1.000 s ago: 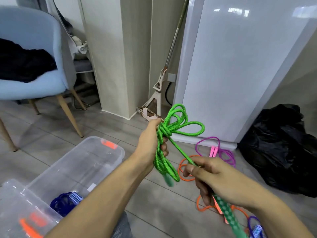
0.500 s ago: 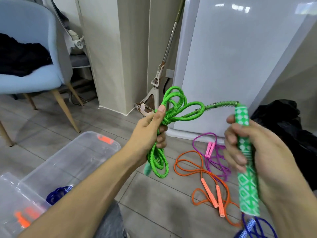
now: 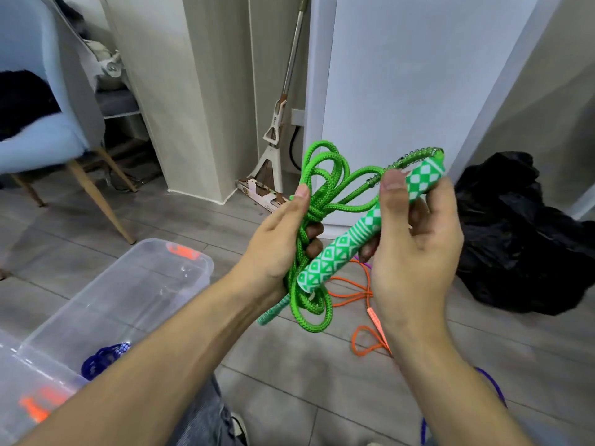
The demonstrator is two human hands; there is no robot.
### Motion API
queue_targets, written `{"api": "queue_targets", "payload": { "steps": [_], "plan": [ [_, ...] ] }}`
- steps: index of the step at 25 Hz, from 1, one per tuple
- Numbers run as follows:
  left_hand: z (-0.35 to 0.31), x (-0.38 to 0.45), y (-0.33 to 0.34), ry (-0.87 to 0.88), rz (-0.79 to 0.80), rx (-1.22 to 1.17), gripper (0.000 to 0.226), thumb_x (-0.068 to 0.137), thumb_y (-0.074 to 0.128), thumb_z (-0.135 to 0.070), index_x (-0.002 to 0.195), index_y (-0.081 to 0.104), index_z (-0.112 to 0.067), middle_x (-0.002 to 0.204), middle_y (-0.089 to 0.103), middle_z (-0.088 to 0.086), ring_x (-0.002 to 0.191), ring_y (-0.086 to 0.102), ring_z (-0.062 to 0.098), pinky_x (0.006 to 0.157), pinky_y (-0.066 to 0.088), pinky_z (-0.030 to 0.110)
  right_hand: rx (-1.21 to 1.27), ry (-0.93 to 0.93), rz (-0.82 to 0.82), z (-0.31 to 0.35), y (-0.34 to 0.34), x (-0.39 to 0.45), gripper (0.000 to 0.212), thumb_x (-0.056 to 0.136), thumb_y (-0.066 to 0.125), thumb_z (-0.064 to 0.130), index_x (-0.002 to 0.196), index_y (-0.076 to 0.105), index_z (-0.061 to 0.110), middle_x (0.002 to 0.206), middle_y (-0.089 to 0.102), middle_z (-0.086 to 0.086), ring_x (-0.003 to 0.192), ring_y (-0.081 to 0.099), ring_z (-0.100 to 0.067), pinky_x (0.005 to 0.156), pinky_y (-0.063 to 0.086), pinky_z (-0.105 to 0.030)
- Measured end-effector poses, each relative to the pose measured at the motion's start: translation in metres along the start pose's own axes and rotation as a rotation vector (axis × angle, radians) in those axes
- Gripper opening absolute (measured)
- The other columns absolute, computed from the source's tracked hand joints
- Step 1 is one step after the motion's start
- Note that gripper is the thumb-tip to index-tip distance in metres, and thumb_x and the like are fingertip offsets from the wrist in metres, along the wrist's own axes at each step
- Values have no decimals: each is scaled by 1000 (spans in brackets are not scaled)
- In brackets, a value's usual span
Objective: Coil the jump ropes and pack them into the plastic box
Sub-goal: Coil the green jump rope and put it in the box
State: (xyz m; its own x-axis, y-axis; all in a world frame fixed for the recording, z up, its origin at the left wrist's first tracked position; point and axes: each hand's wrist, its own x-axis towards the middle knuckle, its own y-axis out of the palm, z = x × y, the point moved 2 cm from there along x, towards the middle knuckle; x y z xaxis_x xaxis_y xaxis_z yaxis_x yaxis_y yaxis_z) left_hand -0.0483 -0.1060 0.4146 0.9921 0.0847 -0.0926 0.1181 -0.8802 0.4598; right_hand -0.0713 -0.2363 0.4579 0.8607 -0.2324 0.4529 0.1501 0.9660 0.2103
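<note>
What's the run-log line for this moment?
left hand: holds green rope coil | right hand: holds green handle | plastic box: open

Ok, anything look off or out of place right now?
Nothing damaged. The green rope sits bunched in the left hand, its handle gripped by the right hand. An orange rope lies loose on the floor.

Home — armchair (image 3: 48, 133), mop (image 3: 277, 130), plank floor (image 3: 322, 381).

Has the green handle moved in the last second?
Yes. The green handle rose from below the coil in the left hand, and the right hand now holds it against the coil.
</note>
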Motion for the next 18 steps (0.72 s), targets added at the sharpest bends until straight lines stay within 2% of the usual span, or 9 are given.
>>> {"api": "queue_targets", "payload": {
  "steps": [2,3,8,11,13,15,18],
  "plan": [
    [-4,0,-1,9,-12,-20,36,95,52,-51,101,54,-16,62,42,-3,50,38,13,51,28,25,-91,-36,9,-1,-2,-7,24,97,62,29,85,47,14,69,47,-16,53,46,-43,44,45,-48],
    [-6,0,-2,21,-27,-24,36,95,52,-50,102,53,-16,61,42,-3,50,38,14,50,29,25,-120,-54,8,0,-2,-10,23,97,63,28,84,47,17,69,49,-14,53,50,-43,46,46,-50],
    [-15,6,-11,141,-144,16,41,96,53,-48,109,59,-10,59,45,-4,53,42,16,55,37,29,-120,-61,37,-7,1,-29,12,92,66,25,88,55,25,75,65,6,59,69,-23,59,57,-35],
    [-21,9,-17,224,-195,106,34,97,53,-45,99,54,-12,61,47,-4,54,46,15,55,39,29,-91,-8,86,-11,9,-37,7,91,66,22,91,59,22,78,70,6,65,73,-23,64,59,-33],
    [-25,12,-24,225,-229,105,32,97,54,-44,98,53,-12,61,47,-3,53,47,14,54,41,27,-71,79,108,-18,12,-33,6,92,66,19,94,61,16,80,73,-2,66,75,-23,65,60,-31],
    [-28,16,-31,159,-199,32,33,96,56,-43,101,52,-10,60,47,-1,51,47,16,56,43,29,-57,206,82,-28,9,-24,11,95,64,21,94,61,11,77,73,-9,65,75,-27,65,61,-35],
    [-28,19,-36,78,-78,53,32,96,58,-39,104,51,-9,64,47,1,52,50,18,65,46,35,50,418,-29,-42,1,-11,17,97,61,22,90,57,7,61,64,-5,63,74,-33,63,59,-39]
  ]
}}
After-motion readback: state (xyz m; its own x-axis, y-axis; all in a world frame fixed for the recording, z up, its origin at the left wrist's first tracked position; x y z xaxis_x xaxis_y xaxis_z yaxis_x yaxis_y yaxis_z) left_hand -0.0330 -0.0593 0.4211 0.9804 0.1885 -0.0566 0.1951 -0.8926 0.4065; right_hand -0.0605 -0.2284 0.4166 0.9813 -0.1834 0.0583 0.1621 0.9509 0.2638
